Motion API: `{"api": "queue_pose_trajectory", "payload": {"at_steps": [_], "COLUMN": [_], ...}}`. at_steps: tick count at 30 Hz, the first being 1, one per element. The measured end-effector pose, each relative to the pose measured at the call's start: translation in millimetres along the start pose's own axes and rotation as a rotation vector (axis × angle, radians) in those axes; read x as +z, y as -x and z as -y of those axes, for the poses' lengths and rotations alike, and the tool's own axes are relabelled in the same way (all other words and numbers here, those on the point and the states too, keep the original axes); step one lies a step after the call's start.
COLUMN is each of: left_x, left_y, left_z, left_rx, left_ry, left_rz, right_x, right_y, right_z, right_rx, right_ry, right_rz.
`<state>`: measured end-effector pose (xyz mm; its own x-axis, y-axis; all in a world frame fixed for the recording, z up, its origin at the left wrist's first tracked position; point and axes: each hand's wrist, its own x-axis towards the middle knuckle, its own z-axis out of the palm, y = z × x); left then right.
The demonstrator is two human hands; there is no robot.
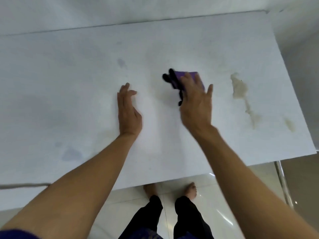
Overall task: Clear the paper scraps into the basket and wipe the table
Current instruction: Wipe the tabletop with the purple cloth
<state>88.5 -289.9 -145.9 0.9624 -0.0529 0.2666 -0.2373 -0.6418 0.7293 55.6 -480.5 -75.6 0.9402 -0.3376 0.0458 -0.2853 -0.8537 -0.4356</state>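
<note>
A white table fills most of the head view. My right hand presses a purple cloth with a dark fringed edge onto the table's middle, fingers spread over it. My left hand lies flat on the table to the left of the cloth, fingers apart and holding nothing. A brownish stain runs down the table to the right of the cloth. I see no paper scraps and no basket.
Faint bluish marks dot the table's left and middle. The table's near edge crosses the lower frame, with my bare feet on glossy tiled floor below it. A metal table leg stands at the right. A white wall rises behind.
</note>
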Motion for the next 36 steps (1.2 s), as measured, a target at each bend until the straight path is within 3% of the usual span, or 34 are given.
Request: {"api": "queue_pose_trajectory", "payload": {"at_steps": [2,4,7,10,16,20,22,26,28,32,36], "left_x": [-23.0,-55.8,-94.7,-102.7,-80.2,-49.3,-33.0,-2.7,20.3,75.1,122.9], "left_y": [-0.1,9.2,38.8,63.4,76.2,99.9,111.7,126.4,127.1,124.7,122.1], "left_z": [17.7,49.2,85.1,98.6,62.0,7.6,-20.7,-79.0,-97.1,-116.2,-139.7], "left_rx": [-0.034,-0.118,-0.260,-0.245,-0.165,-0.002,0.046,0.041,0.027,0.013,0.030], "left_ry": [-0.072,-0.311,-0.606,-0.695,-0.639,-0.390,-0.212,0.061,-0.002,-0.372,-0.549], "left_rz": [-0.110,-0.117,0.088,0.229,0.336,0.347,0.309,0.329,0.388,0.475,0.446], "right_x": [13.6,38.2,92.2,122.0,70.1,7.0,-4.1,-3.4,-12.0,-50.0,-91.4], "right_y": [21.2,44.1,81.0,88.0,45.6,48.6,65.1,120.2,139.8,151.8,155.7], "right_z": [44.1,86.7,110.2,84.3,-32.2,-94.7,-91.5,-79.8,-95.0,-168.4,-273.4], "right_rx": [-0.101,-0.225,-0.399,-0.514,-0.210,0.095,0.053,-0.081,-0.094,-0.185,0.052], "right_ry": [-0.023,-0.033,0.038,0.102,0.048,0.145,0.152,0.146,0.075,0.082,0.113], "right_rz": [-0.006,0.069,0.300,0.346,0.211,0.201,0.176,0.423,0.423,0.255,0.099]}}
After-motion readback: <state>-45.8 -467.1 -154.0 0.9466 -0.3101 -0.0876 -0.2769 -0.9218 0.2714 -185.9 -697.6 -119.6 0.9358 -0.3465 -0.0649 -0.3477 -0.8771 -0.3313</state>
